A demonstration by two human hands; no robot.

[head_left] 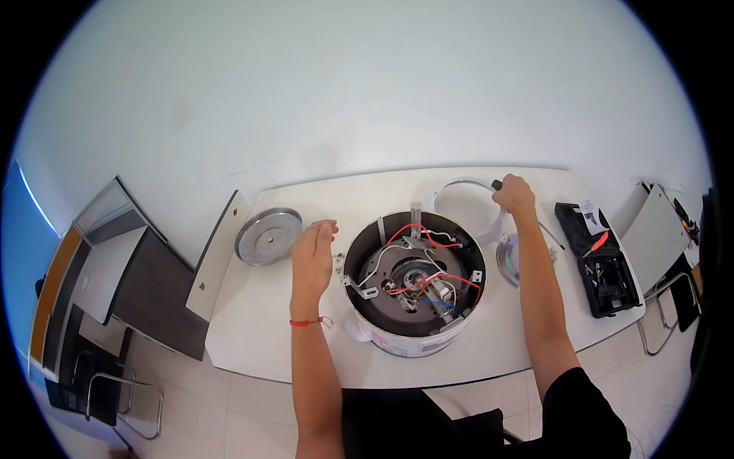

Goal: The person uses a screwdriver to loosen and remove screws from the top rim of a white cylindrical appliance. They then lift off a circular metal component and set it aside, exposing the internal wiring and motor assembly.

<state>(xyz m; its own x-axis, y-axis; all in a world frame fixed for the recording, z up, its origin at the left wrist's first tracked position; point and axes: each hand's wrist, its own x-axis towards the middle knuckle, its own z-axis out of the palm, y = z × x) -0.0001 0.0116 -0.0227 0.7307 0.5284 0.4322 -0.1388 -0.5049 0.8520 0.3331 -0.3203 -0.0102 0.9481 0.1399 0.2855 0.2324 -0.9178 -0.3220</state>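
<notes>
My left hand [313, 252], fingers curled together, is raised beside the left rim of an open round appliance [375, 336]; what it holds, if anything, is hidden. Inside the appliance are a dark metal plate, red, white and blue wires and metal brackets. My right hand [514, 195] is closed on a small black object [498, 184] above a white ring [446, 187] at the back right. Under my right forearm lies a shiny disc [507, 260], partly hidden, with a thin rod or cord near it. Small metal parts [339, 262] lie beside the appliance, right of my left hand.
The white table [260, 336] holds a steel lid [269, 236] at left and an open black tool case [608, 271] with a red-handled tool at right. A wall [382, 92] stands behind. Cabinets [153, 291] and a chair [122, 398] are at left, another chair [673, 306] at right.
</notes>
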